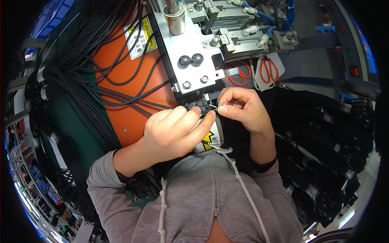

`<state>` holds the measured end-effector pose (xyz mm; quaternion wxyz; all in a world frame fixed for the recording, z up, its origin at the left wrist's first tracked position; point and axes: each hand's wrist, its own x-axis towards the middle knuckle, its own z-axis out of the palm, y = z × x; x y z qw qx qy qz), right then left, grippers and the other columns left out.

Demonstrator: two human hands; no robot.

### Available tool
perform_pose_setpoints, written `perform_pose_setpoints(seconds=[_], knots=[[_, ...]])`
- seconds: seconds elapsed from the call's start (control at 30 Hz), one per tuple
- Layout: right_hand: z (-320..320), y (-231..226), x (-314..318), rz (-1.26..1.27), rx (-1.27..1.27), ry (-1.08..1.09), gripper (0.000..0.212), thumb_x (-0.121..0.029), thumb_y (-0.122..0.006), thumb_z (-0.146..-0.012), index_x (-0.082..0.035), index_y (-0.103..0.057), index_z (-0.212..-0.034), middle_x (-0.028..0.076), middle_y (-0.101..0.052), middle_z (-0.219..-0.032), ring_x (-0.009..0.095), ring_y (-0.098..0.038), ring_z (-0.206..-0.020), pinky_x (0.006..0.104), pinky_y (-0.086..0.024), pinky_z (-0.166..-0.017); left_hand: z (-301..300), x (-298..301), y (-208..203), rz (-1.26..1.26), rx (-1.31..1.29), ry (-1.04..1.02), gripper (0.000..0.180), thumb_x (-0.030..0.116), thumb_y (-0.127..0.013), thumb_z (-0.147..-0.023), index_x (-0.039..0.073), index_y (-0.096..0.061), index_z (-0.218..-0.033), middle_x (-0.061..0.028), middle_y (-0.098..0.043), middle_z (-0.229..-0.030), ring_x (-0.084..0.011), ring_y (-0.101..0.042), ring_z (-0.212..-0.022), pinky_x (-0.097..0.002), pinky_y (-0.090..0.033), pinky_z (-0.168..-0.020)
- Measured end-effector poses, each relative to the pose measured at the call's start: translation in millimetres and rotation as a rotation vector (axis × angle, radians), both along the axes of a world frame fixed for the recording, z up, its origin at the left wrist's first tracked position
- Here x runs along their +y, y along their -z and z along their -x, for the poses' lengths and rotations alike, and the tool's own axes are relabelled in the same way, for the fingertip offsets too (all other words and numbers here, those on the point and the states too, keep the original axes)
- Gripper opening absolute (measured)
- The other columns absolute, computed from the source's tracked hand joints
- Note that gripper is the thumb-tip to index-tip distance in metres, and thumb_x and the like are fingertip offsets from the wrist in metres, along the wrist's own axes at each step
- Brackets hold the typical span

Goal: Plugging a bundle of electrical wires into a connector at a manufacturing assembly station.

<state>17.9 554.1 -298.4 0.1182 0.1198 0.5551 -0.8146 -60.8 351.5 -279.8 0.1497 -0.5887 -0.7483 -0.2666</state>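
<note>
My left hand (172, 129) pinches a thin black cable (133, 102) at its end, right below the metal press head (190, 52). My right hand (243, 109) pinches the cable's fine coloured wire tips (215, 106) between thumb and forefinger, a finger's width from the left hand's fingertips. Both hands sit against the small black fixture (198, 106) under the silver plate. The cable runs off to the left across the orange machine body (129, 81).
A thick bundle of black cables (69, 69) hangs at the left; another pile of black cables (328, 137) lies at the right. Two orange-handled scissors (268, 69) hang behind the machine. Pneumatic fittings with blue hoses (263, 18) sit on top. My grey hoodie (202, 194) fills the bottom.
</note>
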Motion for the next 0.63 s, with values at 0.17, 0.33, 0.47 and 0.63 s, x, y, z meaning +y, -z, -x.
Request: perform_pose_setpoints(seconds=[0.17,0.33,0.47,0.63], knots=[[4,3,-11,-0.534,0.29,0.115,0.007,0.001,-0.067,-0.078,0.001,-0.06,-0.076,0.005,-0.059,-0.074,0.014,-0.055,-0.07,0.0248,-0.043,-0.066,-2,1,5,0.073,-0.029,-0.06,0.039,0.007,-0.069,-0.064,0.011,-0.071,-0.103,-0.0028,-0.055,-0.081,-0.0104,-0.05,-0.056,-0.0237,-0.038,-0.042],[8,8,-26,-1.031,0.505,0.265,0.008,0.003,-0.066,-0.074,0.002,-0.059,-0.074,0.007,-0.058,-0.07,0.019,-0.056,-0.066,0.0283,-0.044,-0.063,-9,3,-1,0.226,-0.038,-0.172,0.042,0.004,-0.067,-0.066,0.011,-0.07,-0.107,-0.0022,-0.048,-0.076,-0.0106,-0.052,-0.059,-0.0246,-0.04,-0.043],[8,11,-28,-1.096,0.513,0.246,0.007,0.003,-0.065,-0.073,0.002,-0.058,-0.074,0.008,-0.058,-0.069,0.021,-0.055,-0.065,0.0298,-0.044,-0.061,-10,4,-5,0.291,-0.043,-0.207,0.042,0.004,-0.067,-0.067,0.01,-0.07,-0.108,-0.0017,-0.046,-0.074,-0.0107,-0.052,-0.061,-0.024,-0.041,-0.044],[8,25,-33,-0.851,0.357,0.349,0.006,0.001,-0.064,-0.075,0.0,-0.058,-0.074,0.007,-0.059,-0.074,0.019,-0.055,-0.066,0.0311,-0.044,-0.061,-6,4,4,0.216,-0.045,-0.174,0.044,0.002,-0.066,-0.067,0.011,-0.069,-0.11,-0.0016,-0.045,-0.075,-0.0109,-0.052,-0.06,-0.025,-0.042,-0.045]])
